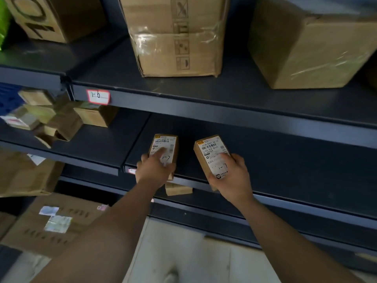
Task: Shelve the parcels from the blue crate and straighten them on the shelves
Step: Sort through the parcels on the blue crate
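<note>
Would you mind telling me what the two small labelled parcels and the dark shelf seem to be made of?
Both small brown parcels look like matte corrugated cardboard: tan faces, folded edges, white paper labels. The dark shelf looks like painted sheet metal, judging by its thin folded front lip and faint sheen.

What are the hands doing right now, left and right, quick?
Left hand: closed on the left parcel, index finger laid across its label.
Right hand: closed on the right parcel, thumb on its label.

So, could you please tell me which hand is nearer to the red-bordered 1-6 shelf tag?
Left. The left hand is below and slightly right of the tag; the right hand is much farther right.
</note>
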### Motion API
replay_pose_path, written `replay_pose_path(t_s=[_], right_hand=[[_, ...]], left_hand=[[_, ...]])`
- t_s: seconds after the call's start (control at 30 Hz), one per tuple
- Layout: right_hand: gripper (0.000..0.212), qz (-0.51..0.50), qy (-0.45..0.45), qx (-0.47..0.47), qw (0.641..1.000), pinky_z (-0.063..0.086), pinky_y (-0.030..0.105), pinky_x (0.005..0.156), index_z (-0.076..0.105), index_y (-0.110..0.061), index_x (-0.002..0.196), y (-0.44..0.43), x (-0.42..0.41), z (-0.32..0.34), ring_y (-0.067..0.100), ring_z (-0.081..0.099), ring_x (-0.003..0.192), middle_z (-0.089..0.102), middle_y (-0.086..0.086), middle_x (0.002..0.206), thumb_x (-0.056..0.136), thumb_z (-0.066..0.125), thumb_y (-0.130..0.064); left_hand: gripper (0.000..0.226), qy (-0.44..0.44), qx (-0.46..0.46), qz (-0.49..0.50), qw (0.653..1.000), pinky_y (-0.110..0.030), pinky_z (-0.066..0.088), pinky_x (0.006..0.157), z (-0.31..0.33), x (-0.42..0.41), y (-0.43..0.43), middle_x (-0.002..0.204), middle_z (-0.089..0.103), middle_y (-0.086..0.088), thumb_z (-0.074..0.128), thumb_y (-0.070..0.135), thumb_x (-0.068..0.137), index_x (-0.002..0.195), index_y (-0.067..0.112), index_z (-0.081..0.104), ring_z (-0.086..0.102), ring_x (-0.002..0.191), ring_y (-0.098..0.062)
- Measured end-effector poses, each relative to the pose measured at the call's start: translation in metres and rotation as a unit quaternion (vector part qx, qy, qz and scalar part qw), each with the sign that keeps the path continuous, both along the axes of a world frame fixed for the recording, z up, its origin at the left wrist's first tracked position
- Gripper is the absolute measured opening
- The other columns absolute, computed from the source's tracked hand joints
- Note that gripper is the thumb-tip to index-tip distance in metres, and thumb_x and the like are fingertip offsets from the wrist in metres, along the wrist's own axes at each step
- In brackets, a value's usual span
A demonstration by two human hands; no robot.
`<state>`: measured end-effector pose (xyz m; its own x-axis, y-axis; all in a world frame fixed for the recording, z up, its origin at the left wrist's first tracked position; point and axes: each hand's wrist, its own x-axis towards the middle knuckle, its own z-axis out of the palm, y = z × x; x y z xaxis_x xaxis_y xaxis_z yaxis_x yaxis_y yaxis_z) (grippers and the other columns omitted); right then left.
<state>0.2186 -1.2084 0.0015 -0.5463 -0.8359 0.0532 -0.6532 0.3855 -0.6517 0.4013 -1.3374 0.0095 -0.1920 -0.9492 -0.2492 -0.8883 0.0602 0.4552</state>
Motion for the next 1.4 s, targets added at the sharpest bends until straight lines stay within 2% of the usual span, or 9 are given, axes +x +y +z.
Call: replay_pose_path(t_s=[0.3, 0.73, 0.83, 0.9, 0.97, 1.03, 1.13, 1.23, 1.4], right_hand=[[0.069, -0.056, -0.017, 0.006, 0.998, 0.042, 0.049, 0.098, 0.047, -0.022, 0.130, -0.061, 0.028, -0.026, 0.026, 0.045, 0.114, 0.041, 0.004, 0.128, 0.067, 0.074, -0.034], [0.069, -0.107, 0.014, 0.055, 0.993, 0.035, 0.045, 0.101, 0.044, -0.020, 0.131, -0.134, 0.025, -0.048, 0.030, 0.041, 0.120, 0.040, 0.007, 0.134, 0.072, 0.069, -0.045], [0.074, -0.109, 0.032, 0.079, 0.990, 0.032, 0.045, 0.106, 0.039, -0.018, 0.136, -0.141, 0.026, -0.050, 0.032, 0.035, 0.128, 0.034, 0.011, 0.141, 0.076, 0.066, -0.052], [0.078, -0.108, 0.034, 0.089, 0.990, 0.022, 0.047, 0.112, 0.035, -0.018, 0.139, -0.140, 0.027, -0.048, 0.034, 0.022, 0.137, 0.023, 0.016, 0.149, 0.077, 0.063, -0.056], [0.077, -0.106, 0.042, 0.074, 0.991, 0.014, 0.046, 0.116, 0.033, -0.017, 0.142, -0.132, 0.027, -0.045, 0.033, 0.013, 0.142, 0.016, 0.016, 0.153, 0.081, 0.060, -0.055], [0.069, -0.091, 0.064, 0.054, 0.992, 0.012, 0.046, 0.116, 0.035, -0.016, 0.143, -0.116, 0.028, -0.040, 0.031, 0.013, 0.142, 0.020, 0.016, 0.153, 0.086, 0.057, -0.049], [0.059, -0.059, 0.108, 0.048, 0.991, 0.016, 0.044, 0.116, 0.039, -0.014, 0.141, -0.082, 0.030, -0.025, 0.029, 0.020, 0.142, 0.029, 0.016, 0.151, 0.090, 0.054, -0.040], [0.055, -0.050, 0.154, 0.035, 0.986, 0.019, 0.042, 0.116, 0.044, -0.009, 0.137, -0.035, 0.029, -0.004, 0.030, 0.031, 0.138, 0.038, 0.016, 0.146, 0.090, 0.056, -0.035], [0.052, -0.094, 0.206, 0.044, 0.973, 0.024, 0.044, 0.114, 0.050, -0.006, 0.133, 0.057, 0.017, 0.030, 0.031, 0.040, 0.133, 0.047, 0.015, 0.140, 0.090, 0.057, -0.033]], left_hand=[[0.067, -0.025, 0.008, -0.082, 0.996, -0.047, 0.037, 0.100, -0.030, -0.007, -0.077, 0.143, 0.026, -0.011, 0.053, 0.054, 0.086, 0.145, 0.042, 0.024, 0.032, 0.126, -0.036], [0.073, -0.059, -0.023, -0.146, 0.987, -0.049, 0.032, 0.106, -0.047, -0.003, -0.100, 0.153, 0.005, -0.013, 0.040, 0.066, 0.087, 0.148, 0.045, 0.004, 0.020, 0.136, -0.036], [0.073, -0.073, -0.031, -0.151, 0.985, -0.050, 0.025, 0.109, -0.046, -0.001, -0.098, 0.156, 0.000, -0.012, 0.034, 0.068, 0.088, 0.148, 0.045, 0.000, 0.014, 0.139, -0.036], [0.075, -0.067, -0.041, -0.152, 0.985, -0.050, 0.020, 0.110, -0.042, 0.000, -0.096, 0.156, -0.001, -0.012, 0.033, 0.069, 0.087, 0.148, 0.042, -0.001, 0.011, 0.141, -0.036], [0.076, -0.056, -0.060, -0.151, 0.985, -0.050, 0.018, 0.112, -0.036, 0.001, -0.090, 0.157, 0.002, -0.012, 0.036, 0.067, 0.087, 0.150, 0.036, 0.005, 0.010, 0.141, -0.035], [0.072, -0.054, -0.103, -0.164, 0.980, -0.049, 0.018, 0.113, -0.028, 0.003, -0.080, 0.156, 0.011, -0.013, 0.042, 0.059, 0.089, 0.150, 0.030, 0.016, 0.013, 0.141, -0.035], [0.062, -0.036, -0.177, -0.209, 0.961, -0.048, 0.026, 0.111, -0.013, 0.002, -0.058, 0.150, 0.033, -0.012, 0.050, 0.046, 0.090, 0.144, 0.020, 0.036, 0.027, 0.137, -0.033], [0.053, -0.009, -0.223, -0.275, 0.935, -0.046, 0.032, 0.105, 0.008, -0.007, -0.027, 0.139, 0.049, -0.009, 0.053, 0.040, 0.089, 0.136, 0.016, 0.048, 0.042, 0.128, -0.033], [0.046, 0.011, -0.253, -0.368, 0.895, -0.045, 0.039, 0.098, 0.043, -0.036, 0.042, 0.132, 0.056, -0.008, 0.057, 0.036, 0.087, 0.128, 0.015, 0.057, 0.052, 0.116, -0.033]])
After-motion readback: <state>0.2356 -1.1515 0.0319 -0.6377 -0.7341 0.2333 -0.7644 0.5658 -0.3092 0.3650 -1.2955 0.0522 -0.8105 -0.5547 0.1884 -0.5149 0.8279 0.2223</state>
